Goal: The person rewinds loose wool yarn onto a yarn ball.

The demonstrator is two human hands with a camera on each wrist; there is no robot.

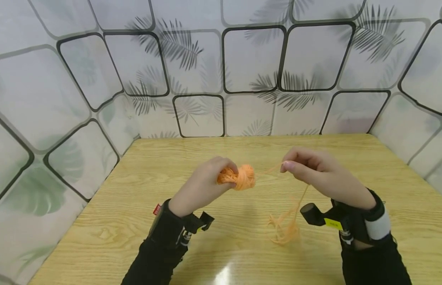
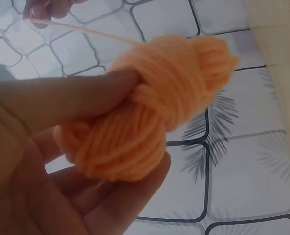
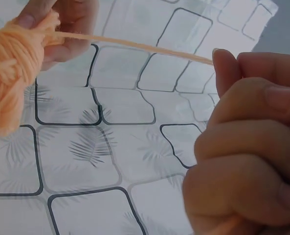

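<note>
An orange ball of yarn (image 1: 245, 177) is held in the air by my left hand (image 1: 209, 180), its thumb and fingers gripping one end. In the left wrist view the yarn ball (image 2: 159, 93) has strands wound crosswise round its middle. From it a single yarn strand (image 3: 135, 45) runs taut to my right hand (image 1: 318, 172). The right thumb and forefinger pinch that strand, and the other right fingers (image 3: 247, 147) are curled. Below the right hand the loose yarn tail (image 1: 286, 231) hangs down in tangled loops towards the table.
Both hands are above a wooden table (image 1: 135, 245). A patterned wall covering (image 1: 249, 114) with leaf shapes and dark outlines rises behind the table and along both sides. Each wrist wears a black strap with a small camera (image 1: 312, 214).
</note>
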